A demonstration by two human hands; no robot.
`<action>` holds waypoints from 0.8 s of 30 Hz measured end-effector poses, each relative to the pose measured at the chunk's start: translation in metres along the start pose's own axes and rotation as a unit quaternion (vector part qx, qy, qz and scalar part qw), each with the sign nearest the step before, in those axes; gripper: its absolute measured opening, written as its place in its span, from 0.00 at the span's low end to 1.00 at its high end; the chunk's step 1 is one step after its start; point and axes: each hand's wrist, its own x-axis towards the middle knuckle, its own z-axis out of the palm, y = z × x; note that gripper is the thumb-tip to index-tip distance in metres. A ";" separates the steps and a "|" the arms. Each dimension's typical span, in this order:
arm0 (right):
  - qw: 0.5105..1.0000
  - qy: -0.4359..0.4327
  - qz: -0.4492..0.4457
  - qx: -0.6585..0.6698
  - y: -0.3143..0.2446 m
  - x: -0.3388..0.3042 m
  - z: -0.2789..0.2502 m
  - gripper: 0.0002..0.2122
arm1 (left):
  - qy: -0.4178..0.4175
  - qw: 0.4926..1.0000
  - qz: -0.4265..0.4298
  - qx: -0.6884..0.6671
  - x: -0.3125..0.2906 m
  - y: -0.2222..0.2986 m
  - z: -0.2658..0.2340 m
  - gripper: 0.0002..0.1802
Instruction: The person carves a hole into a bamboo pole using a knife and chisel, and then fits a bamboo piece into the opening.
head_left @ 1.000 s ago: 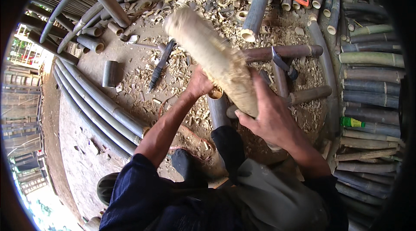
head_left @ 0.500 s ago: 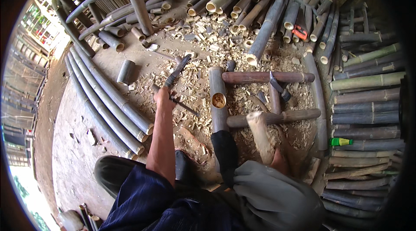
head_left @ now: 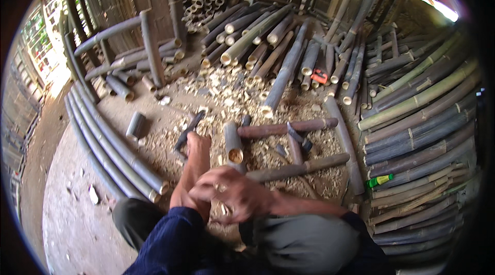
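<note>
My left hand [head_left: 198,144] reaches forward beside a dark tool [head_left: 188,129] with a wrapped handle among the chips. Its fingers face away, and I cannot see whether they hold anything. Across my left forearm, my right hand [head_left: 234,192] is spread, slightly blurred, with nothing visible in it. To the right of my left hand is a grey bamboo post [head_left: 233,137] with a round hole cut in its side. The post joins a frame of two dark bamboo rails [head_left: 289,128], with a dark-headed tool [head_left: 299,137] on it.
Pale wood chips [head_left: 227,94] cover the ground. Several long bamboo poles [head_left: 105,138] lie at left, near a short bamboo piece [head_left: 135,124]. Cut poles [head_left: 289,63] are heaped behind, with an orange-handled tool [head_left: 318,76]. Stacked bamboo and a green bottle [head_left: 380,180] are at right.
My view has tilted up. My right hand has come across to my left forearm. The dark rod that my left hand held and the pale wooden club near my right knee no longer show.
</note>
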 end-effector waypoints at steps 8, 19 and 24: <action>0.992 -0.022 0.025 0.125 0.087 -0.002 -0.018 0.30 | 0.026 0.988 -0.153 0.006 -0.038 -0.115 0.070 0.25; 0.973 -0.005 0.230 -0.004 0.098 -0.036 -0.048 0.33 | -0.102 0.709 0.228 0.660 -0.062 -0.243 0.114 0.42; 0.986 0.022 0.167 -0.009 0.117 -0.039 -0.035 0.31 | -0.170 0.699 0.215 0.661 -0.039 -0.218 0.118 0.43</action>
